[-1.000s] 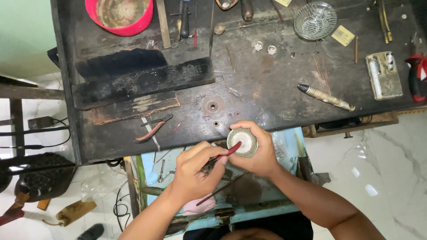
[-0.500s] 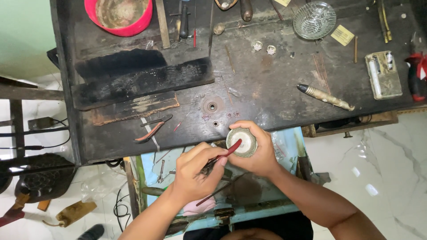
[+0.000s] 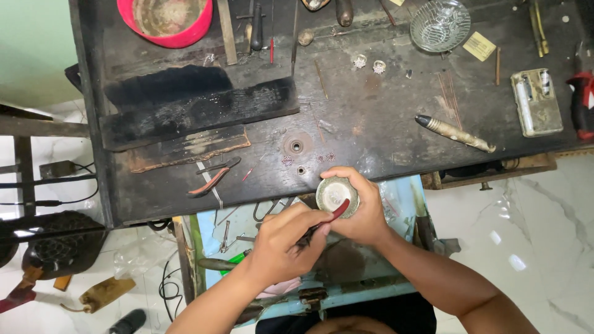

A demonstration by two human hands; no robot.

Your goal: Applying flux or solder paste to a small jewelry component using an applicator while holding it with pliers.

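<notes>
Barely shifted since a second ago; right hand (image 3: 356, 210) cupping small round tin (image 3: 337, 196) at workbench (image 3: 371, 124) edge; left hand (image 3: 281, 244) gripping red-handled tool (image 3: 328, 219) over it; slip risks tipping tin into open drawer (image 3: 396, 192).

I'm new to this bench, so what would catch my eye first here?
At the bench's near edge, the right hand cups a small round metal dish while the left hand works a red-handled tool against it. Far left sits a red bowl; far right, a glass dish.
</notes>
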